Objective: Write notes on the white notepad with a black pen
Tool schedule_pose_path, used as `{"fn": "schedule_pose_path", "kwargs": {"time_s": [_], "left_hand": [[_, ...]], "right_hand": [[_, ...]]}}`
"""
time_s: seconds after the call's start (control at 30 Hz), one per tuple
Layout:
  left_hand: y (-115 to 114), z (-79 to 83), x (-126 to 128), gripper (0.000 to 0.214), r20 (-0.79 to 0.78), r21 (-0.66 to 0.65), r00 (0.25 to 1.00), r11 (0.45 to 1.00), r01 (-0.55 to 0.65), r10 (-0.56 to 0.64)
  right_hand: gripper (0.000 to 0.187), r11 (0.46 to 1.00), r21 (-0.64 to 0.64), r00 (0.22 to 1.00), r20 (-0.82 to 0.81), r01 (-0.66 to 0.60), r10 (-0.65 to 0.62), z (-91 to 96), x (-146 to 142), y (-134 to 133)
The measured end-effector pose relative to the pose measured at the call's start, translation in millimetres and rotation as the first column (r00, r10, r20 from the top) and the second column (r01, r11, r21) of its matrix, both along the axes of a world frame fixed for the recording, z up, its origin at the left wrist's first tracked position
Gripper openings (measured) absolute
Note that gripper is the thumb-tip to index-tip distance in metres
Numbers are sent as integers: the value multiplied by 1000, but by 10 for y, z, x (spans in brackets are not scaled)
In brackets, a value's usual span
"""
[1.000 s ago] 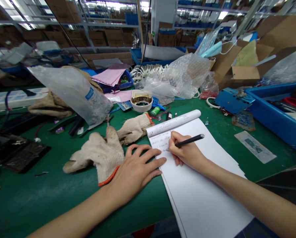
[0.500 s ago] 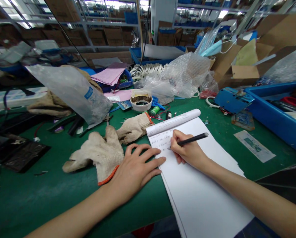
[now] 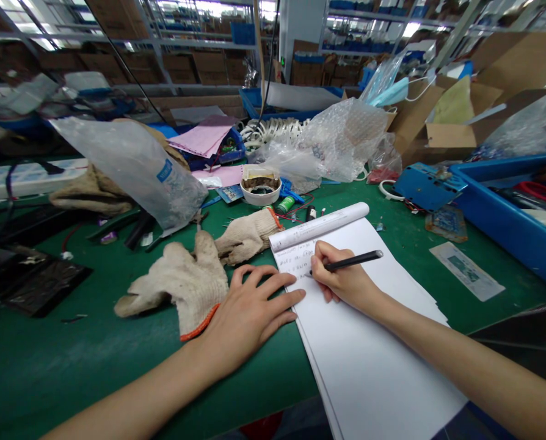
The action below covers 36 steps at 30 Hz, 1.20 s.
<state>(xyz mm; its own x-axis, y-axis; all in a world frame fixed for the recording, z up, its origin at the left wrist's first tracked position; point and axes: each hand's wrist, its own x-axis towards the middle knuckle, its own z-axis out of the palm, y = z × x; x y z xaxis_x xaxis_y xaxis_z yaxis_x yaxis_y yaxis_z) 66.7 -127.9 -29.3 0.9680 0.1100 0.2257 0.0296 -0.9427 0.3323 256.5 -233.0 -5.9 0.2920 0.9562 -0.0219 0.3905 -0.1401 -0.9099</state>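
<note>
- From far off, I had the R hand (image 3: 341, 278) w/ its fingers curled tight round a black pen (image 3: 356, 260), tip down at the pad (image 3: 374, 360).
- The pad was on the green desk (image 3: 48, 373), in front & a bit to the R, w/ its top sheets rolled up at the far end.
- I saw a few short lines of writing nr the roll, too small to read.
- The L hand (image 3: 252, 311) was palm down, fingers spread apart, w/ some tips on the pad's L edge.
- A dirty white glove (image 3: 181, 281) w/ an orange rim lay right by the L wrist; a 2nd glove (image 3: 248, 237) lay b/w it & the roll.
- Past the roll I saw a green tube (image 3: 285, 205) & a round white tub (image 3: 260, 197).
- On the R was a big blue bin (image 3: 506, 223) w/ bits in it.
</note>
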Motion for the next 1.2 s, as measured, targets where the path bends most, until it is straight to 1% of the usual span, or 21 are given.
{"fn": "schedule_pose_path", "kwargs": {"time_s": [0.17,0.27,0.37,0.6,0.73,0.93,1.07,1.2], "left_hand": [[-6,4,0,32,2,-12,1000,1000,-4,4],[-8,3,-1,32,-3,-18,1000,1000,-7,6],[-2,-8,-2,32,-5,-12,1000,1000,-8,8],[18,-21,-1,33,-15,-6,1000,1000,1,-1],[16,-18,1,33,-13,-9,1000,1000,7,-7],[2,-13,1,33,9,8,1000,1000,0,0],[-5,-3,-1,32,24,8,1000,1000,2,-2],[0,-2,-2,32,30,6,1000,1000,0,0]], "right_hand": [[18,1000,21,1000,10,-22,22,-37,16,2],[18,1000,16,1000,-17,0,1,-51,20,-6],[18,1000,4,999,-44,28,-27,-46,10,-16],[17,1000,1,999,-37,22,-22,-31,-12,-8],[19,1000,12,999,-40,0,1,-30,-10,-2],[18,1000,13,999,-27,21,-20,-16,-9,4],[17,1000,8,1000,-28,11,-11,-18,-8,-5],[17,999,0,999,-25,42,-42,-12,-18,-9]]}}
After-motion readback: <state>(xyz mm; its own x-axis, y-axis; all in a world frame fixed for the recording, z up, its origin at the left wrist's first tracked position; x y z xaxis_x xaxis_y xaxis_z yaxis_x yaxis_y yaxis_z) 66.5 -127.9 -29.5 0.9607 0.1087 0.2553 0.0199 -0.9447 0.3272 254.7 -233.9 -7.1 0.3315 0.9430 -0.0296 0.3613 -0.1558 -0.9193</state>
